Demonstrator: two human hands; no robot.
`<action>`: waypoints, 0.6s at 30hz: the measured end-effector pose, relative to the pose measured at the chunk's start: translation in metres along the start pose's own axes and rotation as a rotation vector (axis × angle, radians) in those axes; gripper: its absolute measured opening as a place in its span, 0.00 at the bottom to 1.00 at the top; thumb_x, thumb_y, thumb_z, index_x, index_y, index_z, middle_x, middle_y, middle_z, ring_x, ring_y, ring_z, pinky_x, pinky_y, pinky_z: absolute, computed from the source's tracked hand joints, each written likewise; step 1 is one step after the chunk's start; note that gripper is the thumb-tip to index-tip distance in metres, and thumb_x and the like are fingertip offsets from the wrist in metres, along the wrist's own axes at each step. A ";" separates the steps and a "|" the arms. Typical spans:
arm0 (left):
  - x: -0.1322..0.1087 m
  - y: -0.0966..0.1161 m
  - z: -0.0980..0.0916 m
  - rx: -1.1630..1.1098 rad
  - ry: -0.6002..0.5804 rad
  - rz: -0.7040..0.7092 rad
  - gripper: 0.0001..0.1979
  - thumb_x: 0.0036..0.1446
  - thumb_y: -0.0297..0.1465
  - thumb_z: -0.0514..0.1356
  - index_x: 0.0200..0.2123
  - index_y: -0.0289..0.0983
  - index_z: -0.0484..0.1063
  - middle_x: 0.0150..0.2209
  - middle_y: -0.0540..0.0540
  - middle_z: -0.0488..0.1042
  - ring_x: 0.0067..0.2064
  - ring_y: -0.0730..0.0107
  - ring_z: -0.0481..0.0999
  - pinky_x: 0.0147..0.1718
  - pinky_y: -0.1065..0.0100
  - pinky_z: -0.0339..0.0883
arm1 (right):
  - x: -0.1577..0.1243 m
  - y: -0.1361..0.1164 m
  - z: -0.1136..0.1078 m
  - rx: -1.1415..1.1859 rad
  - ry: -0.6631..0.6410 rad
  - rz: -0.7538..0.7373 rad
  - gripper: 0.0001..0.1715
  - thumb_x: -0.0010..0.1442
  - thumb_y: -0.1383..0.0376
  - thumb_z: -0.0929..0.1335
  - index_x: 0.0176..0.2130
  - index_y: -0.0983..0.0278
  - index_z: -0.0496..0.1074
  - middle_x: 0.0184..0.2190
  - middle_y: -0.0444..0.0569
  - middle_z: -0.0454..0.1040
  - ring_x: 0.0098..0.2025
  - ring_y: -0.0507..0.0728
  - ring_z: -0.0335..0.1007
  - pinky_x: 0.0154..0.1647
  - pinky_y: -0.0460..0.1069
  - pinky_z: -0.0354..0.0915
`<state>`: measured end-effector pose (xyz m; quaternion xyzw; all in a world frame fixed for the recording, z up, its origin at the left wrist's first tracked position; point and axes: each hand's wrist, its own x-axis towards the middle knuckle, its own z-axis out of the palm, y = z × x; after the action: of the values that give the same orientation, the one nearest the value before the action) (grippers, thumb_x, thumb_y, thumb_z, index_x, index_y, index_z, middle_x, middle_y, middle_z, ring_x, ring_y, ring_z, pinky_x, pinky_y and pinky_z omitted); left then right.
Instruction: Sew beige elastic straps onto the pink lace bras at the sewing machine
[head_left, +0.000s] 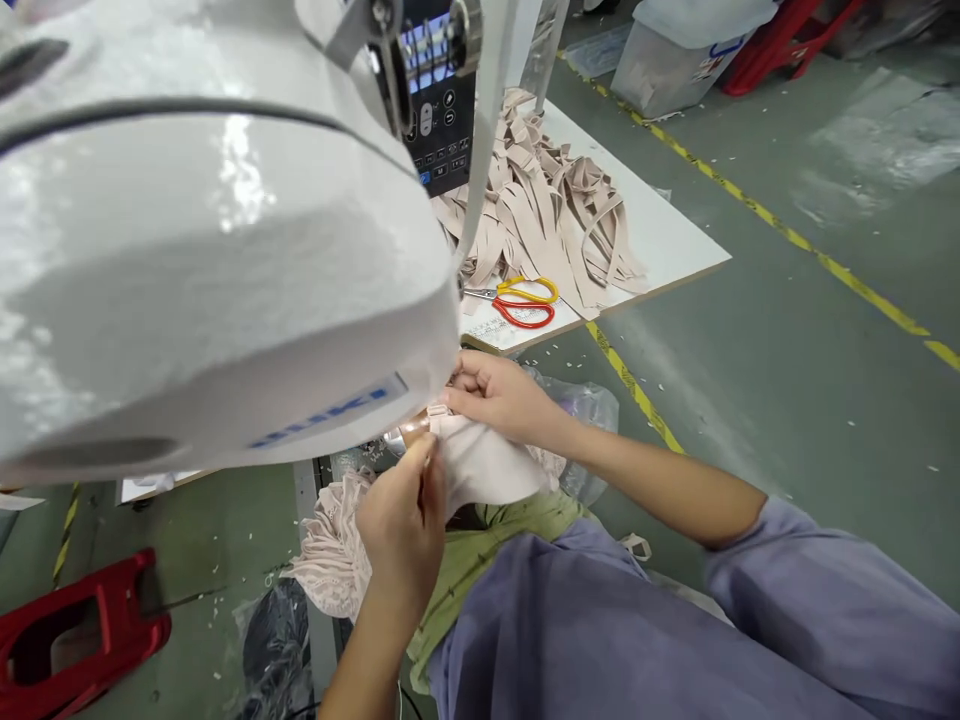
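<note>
A pale pink garment piece (491, 465) is stretched between my two hands, just under the head of a white sewing machine (225, 260). My left hand (405, 520) pinches its near left edge between thumb and fingers. On the far side, my right hand (502, 395) grips its upper edge, fingers curled in. Between the hands, a small ring or slider with a bit of strap (437, 412) shows at the garment's edge. The machine head hides the needle area and some of my right fingertips.
Gathered pink lace fabric (337, 545) hangs left of my left hand. Beyond the machine, a white table (660, 240) bears a heap of beige strips (555, 200) and red-and-yellow-handled scissors (525, 302). Red stools (82, 630) and a plastic bin (679, 60) stand on the floor.
</note>
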<state>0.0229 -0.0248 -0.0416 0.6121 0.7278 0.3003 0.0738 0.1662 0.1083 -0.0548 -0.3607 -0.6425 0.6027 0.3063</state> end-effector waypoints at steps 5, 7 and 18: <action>0.007 -0.011 -0.001 0.165 0.036 0.108 0.14 0.65 0.34 0.57 0.50 0.42 0.79 0.25 0.48 0.79 0.23 0.70 0.71 0.25 0.69 0.53 | 0.026 -0.009 -0.004 -0.186 -0.011 -0.122 0.07 0.61 0.61 0.67 0.37 0.62 0.69 0.20 0.37 0.66 0.25 0.50 0.61 0.30 0.46 0.58; 0.012 -0.010 -0.003 0.171 0.026 0.063 0.15 0.65 0.36 0.57 0.49 0.43 0.80 0.23 0.48 0.78 0.22 0.70 0.69 0.24 0.69 0.50 | 0.033 -0.012 -0.005 -0.247 -0.027 -0.156 0.05 0.61 0.62 0.67 0.37 0.62 0.69 0.21 0.38 0.68 0.27 0.52 0.63 0.32 0.47 0.59; 0.023 -0.009 -0.009 0.107 0.027 -0.013 0.12 0.63 0.38 0.59 0.40 0.44 0.82 0.19 0.48 0.74 0.24 0.65 0.70 0.25 0.69 0.47 | 0.044 -0.025 -0.005 -0.368 -0.057 -0.145 0.08 0.61 0.65 0.67 0.42 0.64 0.71 0.24 0.41 0.69 0.30 0.55 0.67 0.39 0.51 0.63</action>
<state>0.0051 -0.0068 -0.0328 0.6062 0.7478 0.2687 0.0332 0.1435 0.1477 -0.0315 -0.3461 -0.7744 0.4617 0.2594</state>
